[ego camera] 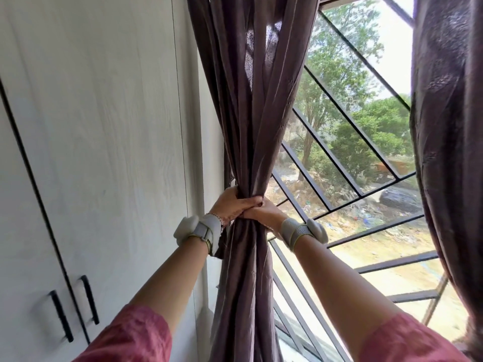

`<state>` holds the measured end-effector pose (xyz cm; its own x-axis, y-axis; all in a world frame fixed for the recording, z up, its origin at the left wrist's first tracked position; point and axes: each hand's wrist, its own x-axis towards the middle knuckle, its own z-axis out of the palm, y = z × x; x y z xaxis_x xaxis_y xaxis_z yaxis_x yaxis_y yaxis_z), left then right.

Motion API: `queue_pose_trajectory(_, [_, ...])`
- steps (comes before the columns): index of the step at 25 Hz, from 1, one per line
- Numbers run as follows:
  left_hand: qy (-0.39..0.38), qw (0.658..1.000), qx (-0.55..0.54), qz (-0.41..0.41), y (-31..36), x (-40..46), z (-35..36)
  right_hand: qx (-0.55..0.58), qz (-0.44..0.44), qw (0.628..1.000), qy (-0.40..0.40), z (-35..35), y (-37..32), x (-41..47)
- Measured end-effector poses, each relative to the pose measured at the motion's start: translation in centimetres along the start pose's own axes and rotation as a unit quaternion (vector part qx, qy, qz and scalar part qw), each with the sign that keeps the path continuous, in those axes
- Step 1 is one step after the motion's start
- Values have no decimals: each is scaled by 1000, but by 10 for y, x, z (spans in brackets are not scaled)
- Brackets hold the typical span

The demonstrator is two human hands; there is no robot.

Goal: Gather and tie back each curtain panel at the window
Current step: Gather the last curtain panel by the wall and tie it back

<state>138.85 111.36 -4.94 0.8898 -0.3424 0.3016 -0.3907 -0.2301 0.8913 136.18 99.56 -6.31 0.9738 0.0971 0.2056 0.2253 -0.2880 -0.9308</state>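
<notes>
Pink sleeves (136, 338) at bottom corners. Left hand (231, 203) and right hand (264, 212), frame centre, both curled tight round gathered curtain (248, 113), touching each other. Second curtain (449, 152) hangs right edge. Wardrobe (91, 152) left; window bars (339, 158) beyond.

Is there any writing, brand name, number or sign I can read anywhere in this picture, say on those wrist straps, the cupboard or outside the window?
No readable text anywhere.
Wrist bands on the left hand and right hand: plain grey, no lettering visible.
Cupboard doors: blank, only black handles.
Curtain panel: no tag or label showing.
Outside the window grille: trees and ground, too blurred to show any sign.
</notes>
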Motion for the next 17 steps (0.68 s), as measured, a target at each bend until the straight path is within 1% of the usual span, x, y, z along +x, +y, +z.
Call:
queue_pose_trajectory(1, [-4, 1000, -5, 3, 1, 0, 1, -1, 9, 1000, -21, -3, 0, -2])
queue_pose_trajectory(3, [-4, 1000, -20, -2, 4, 0, 1, -40, 9, 997, -61, -12, -1, -6])
queue_pose_trajectory(4, [3, 1000, -19, -7, 4, 1, 1, -67, 20, 995, -65, -18, -2, -8])
queue_pose_trajectory(6, [31, 999, 2, -19, 1, 3, 0, -107, 74, 991, -32, -32, -5, -12])
queue_pose_trajectory(8, [74, 996, 17, -35, 0, 3, 2, -155, 97, 983, 15, -46, -5, -12])
queue_pose_trajectory(10, [142, 988, 44, -44, 3, 2, 8, -242, 87, 964, 69, -56, -6, -15])
queue_pose_trajectory(12, [238, 965, 103, -47, 8, -1, 18, -321, 57, 935, 140, -57, -8, -19])
queue_pose_trajectory(13, [276, 950, 138, -41, 10, -3, 25, -321, 39, 932, 165, -54, -11, -24])
queue_pose_trajectory(14, [296, 938, 177, -23, 10, -5, 31, -294, 21, 939, 176, -49, -13, -28])
queue_pose_trajectory(15, [296, 931, 211, 10, 9, -7, 37, -236, 11, 956, 173, -45, -14, -33])
queue_pose_trajectory(16, [280, 929, 236, 54, 7, -9, 42, -178, 7, 971, 161, -40, -17, -38])
queue_pose_trajectory(17, [250, 932, 242, 103, 5, -10, 45, -142, 6, 978, 153, -36, -19, -41])
